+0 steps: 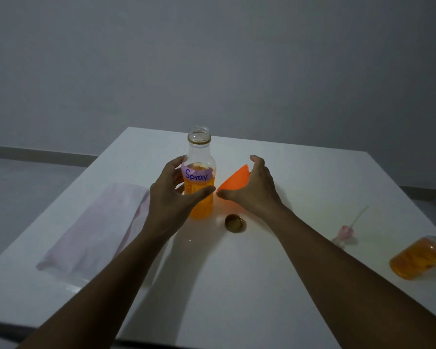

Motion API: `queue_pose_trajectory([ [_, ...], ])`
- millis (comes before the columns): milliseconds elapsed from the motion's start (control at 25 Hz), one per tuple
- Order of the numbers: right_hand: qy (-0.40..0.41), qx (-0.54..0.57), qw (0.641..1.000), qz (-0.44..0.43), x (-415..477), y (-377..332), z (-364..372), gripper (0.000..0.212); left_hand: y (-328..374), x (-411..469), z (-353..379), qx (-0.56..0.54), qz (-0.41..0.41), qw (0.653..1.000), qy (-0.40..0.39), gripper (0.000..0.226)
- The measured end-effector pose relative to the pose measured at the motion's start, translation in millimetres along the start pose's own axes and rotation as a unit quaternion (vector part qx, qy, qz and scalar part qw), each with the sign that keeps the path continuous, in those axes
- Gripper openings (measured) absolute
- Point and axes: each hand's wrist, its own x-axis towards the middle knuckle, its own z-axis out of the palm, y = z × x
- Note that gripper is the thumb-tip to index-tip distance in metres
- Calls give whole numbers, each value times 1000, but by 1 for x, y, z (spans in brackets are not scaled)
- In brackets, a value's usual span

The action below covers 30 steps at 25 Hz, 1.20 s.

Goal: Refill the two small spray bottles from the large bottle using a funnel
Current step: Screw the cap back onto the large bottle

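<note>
Large bottle point(200, 197), clear, uncapped, labelled "Spray", part-filled with orange liquid: upright mid-table point(312, 177), left hand point(171, 195) curled round its body. Orange funnel point(234, 181): on its side just right of the bottle, right hand point(254, 187) cupped over it, grip not discernible. Gold cap point(235, 223) near the bottle's base; small spray bottle point(418, 258) lying at right edge, pump head point(346, 234) beside it; pink cloth point(98, 222) at left.

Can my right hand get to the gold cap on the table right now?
Probably yes. The gold cap lies uncovered on the table, just short of the right hand, which arches over the funnel; nothing stands between them.
</note>
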Motion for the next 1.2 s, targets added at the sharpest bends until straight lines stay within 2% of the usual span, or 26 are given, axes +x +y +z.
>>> queue_pose_trajectory([
  [120, 13, 31, 999, 17, -5, 1, -7, 114, -9, -8, -4, 8, -16, 999, -51, 89],
  [240, 99, 108, 989, -10, -22, 4, -19, 74, -15, -19, -6, 7, -49, 994, -96, 83],
  [320, 125, 106, 986, -41, -38, 8, -21, 48, -17, -22, -4, 9, -53, 993, -102, 76],
  [520, 87, 38, 993, -67, -68, 24, -5, 25, -25, -25, -2, 12, -65, 992, -105, 71],
  [560, 54, 26, 996, -68, -72, 27, -2, 24, -27, -25, -1, 12, -64, 992, -104, 70],
  [640, -3, -33, 995, -98, -79, 33, 6, 35, -28, -23, 0, 22, -57, 993, -101, 69],
  [720, -23, -85, 987, -136, -81, 35, 11, 48, -29, -21, 0, 36, -61, 992, -106, 69],
  [800, -50, -82, 986, -137, -79, 30, 8, 50, -31, -20, 0, 35, -61, 991, -110, 69],
  [880, -45, -46, 989, -130, -73, 20, -1, 45, -33, -20, 0, 29, -51, 992, -115, 67],
  [960, 38, 4, 987, -153, -64, 6, -15, 31, -34, -20, 0, 29, -47, 992, -112, 66],
  [1040, 101, 102, 976, -164, -56, -18, -35, 22, -34, -20, 1, 37, -40, 993, -107, 65],
  [1120, 94, 204, 959, -170, -47, -47, -55, 31, -34, -20, 1, 60, -30, 992, -106, 65],
  [1200, 78, 225, 950, -204, -36, -74, -68, 36, -35, -19, 1, 80, -28, 991, -105, 66],
])
